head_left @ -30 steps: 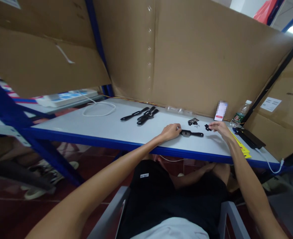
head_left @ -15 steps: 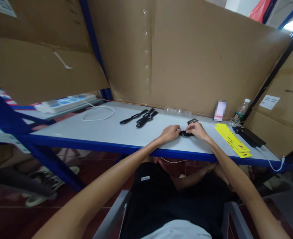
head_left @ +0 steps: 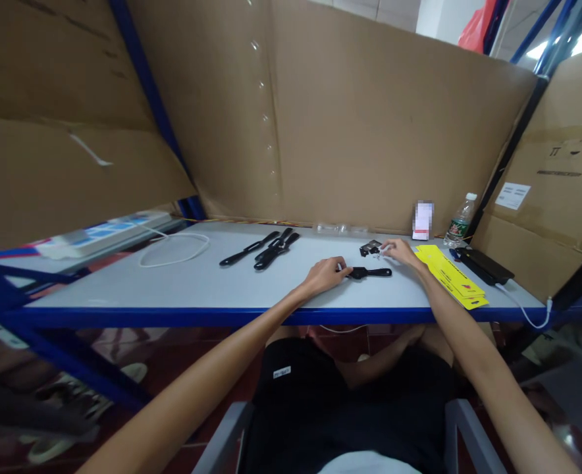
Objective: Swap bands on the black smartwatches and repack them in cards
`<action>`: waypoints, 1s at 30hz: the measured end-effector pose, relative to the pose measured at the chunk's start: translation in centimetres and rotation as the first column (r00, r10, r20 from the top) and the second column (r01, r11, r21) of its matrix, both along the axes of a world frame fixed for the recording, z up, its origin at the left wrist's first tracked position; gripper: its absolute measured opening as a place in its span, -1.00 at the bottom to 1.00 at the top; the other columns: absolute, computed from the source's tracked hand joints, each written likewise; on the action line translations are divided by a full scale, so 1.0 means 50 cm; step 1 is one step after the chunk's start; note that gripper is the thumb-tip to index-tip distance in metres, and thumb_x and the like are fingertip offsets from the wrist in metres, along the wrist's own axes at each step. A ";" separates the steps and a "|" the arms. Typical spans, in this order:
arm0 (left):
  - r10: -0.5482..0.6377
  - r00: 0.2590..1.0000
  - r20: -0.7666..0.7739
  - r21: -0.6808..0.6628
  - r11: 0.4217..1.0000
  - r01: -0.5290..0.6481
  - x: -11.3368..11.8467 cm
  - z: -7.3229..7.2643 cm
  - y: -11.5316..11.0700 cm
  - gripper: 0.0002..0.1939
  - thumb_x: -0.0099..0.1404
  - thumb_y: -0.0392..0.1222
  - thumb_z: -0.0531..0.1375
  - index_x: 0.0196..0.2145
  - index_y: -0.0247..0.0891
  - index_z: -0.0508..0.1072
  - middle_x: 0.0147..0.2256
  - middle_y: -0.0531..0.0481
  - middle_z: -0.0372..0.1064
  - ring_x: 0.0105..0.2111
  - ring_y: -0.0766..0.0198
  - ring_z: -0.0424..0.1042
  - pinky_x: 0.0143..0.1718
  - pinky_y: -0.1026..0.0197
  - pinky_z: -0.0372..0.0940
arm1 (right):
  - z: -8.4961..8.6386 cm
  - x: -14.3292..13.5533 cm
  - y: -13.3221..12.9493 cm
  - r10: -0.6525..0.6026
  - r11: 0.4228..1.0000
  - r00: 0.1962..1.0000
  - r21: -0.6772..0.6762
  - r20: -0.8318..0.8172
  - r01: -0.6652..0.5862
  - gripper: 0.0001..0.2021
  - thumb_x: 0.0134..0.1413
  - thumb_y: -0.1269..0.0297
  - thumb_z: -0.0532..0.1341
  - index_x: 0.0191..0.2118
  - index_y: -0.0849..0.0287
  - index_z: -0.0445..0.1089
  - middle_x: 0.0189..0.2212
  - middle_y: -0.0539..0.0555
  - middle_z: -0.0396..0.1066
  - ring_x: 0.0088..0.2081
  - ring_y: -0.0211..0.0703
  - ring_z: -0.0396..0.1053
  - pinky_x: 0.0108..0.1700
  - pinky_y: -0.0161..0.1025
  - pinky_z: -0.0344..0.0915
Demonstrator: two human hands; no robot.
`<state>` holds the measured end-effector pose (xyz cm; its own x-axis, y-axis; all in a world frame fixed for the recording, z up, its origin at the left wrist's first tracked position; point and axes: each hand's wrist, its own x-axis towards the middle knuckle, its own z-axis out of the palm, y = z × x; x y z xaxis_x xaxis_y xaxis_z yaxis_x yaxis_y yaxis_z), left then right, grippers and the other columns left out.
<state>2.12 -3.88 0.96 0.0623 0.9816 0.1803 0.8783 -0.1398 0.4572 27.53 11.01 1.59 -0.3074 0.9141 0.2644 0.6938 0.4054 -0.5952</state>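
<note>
My left hand [head_left: 326, 273] grips one end of a slim black tool with a handle [head_left: 370, 272], which lies flat on the table; my fingers hide that end. Its exact kind is not clear. My right hand [head_left: 398, 251] is just beyond the tool, thumb and finger pinched together over small silvery pieces [head_left: 377, 255]. What the pinch holds is too small to make out. Beside those fingertips are small dark flat pieces [head_left: 370, 247]. Farther left lie more black handled tools [head_left: 276, 249] of similar shape.
Yellow printed cards [head_left: 451, 276] lie right of my right hand. Beyond them are a black case-like object [head_left: 486, 265], a water bottle [head_left: 461, 220] and a propped phone [head_left: 423, 220]. Clear plastic pieces [head_left: 341, 229] lie along the cardboard wall [head_left: 340, 131]. A white cable [head_left: 172, 251] loops at left.
My right hand has let go of the black tool and moved right and back to the small pieces. My left hand keeps hold of the tool. The view has shifted slightly.
</note>
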 end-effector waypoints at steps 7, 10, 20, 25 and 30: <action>0.008 1.000 -0.017 -0.005 1.000 -0.008 0.004 0.004 -0.005 -0.68 0.44 0.04 0.11 -0.11 -0.16 0.57 -0.21 -0.11 0.60 -0.16 0.04 0.54 -0.16 0.15 0.29 | -0.025 -0.034 -0.039 0.092 0.978 0.970 0.162 0.225 -0.130 -0.79 0.10 0.31 0.29 -0.15 0.10 0.61 -0.32 0.09 0.57 -0.26 -0.07 0.43 -0.24 -0.26 0.17; 0.003 1.000 -0.015 0.005 1.000 -0.003 0.004 0.003 -0.004 -0.68 0.44 0.06 0.12 -0.11 -0.15 0.57 -0.20 -0.11 0.60 -0.15 0.04 0.54 -0.14 0.15 0.29 | -0.029 -0.038 -0.039 0.043 0.979 0.960 0.182 0.276 -0.096 -0.84 0.08 0.43 0.27 -0.25 0.11 0.58 -0.27 0.14 0.58 -0.21 -0.03 0.45 -0.22 -0.26 0.19; 0.002 1.000 -0.008 0.015 1.000 -0.002 0.000 -0.004 0.007 -0.68 0.44 0.05 0.11 -0.09 -0.14 0.57 -0.13 -0.12 0.60 -0.10 0.02 0.53 -0.11 0.13 0.31 | 0.023 -0.052 -0.065 0.280 0.946 0.923 -0.087 -0.264 -0.312 -0.80 0.04 0.16 0.27 -0.28 0.19 0.50 -0.51 0.04 0.42 -0.51 -0.24 0.27 -0.53 -0.34 0.14; 0.007 1.000 -0.003 0.007 1.000 -0.007 -0.001 -0.008 0.011 -0.69 0.42 0.01 0.13 -0.06 -0.14 0.57 -0.12 -0.11 0.60 -0.07 0.01 0.53 -0.08 0.12 0.31 | 0.026 -0.089 -0.117 0.422 0.861 0.856 -0.166 -0.298 -0.481 -0.78 -0.04 0.16 0.31 -0.31 0.19 0.48 -0.57 -0.02 0.35 -0.52 -0.27 0.26 -0.54 -0.35 0.09; 0.002 1.000 0.004 0.018 1.000 -0.002 0.000 -0.005 0.006 -0.70 0.42 0.00 0.12 -0.07 -0.14 0.57 -0.11 -0.12 0.60 -0.07 -0.01 0.54 -0.08 0.11 0.31 | 0.028 -0.099 -0.133 0.490 0.828 0.826 -0.150 -0.278 -0.541 -0.80 -0.05 0.15 0.32 -0.36 0.19 0.48 -0.56 -0.04 0.39 -0.49 -0.27 0.30 -0.45 -0.34 0.15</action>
<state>2.11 -3.58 0.72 0.0594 0.9784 0.1980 0.8770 -0.1459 0.4578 22.56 4.37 2.99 -0.7070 0.6786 0.1990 0.2610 0.5119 -0.8185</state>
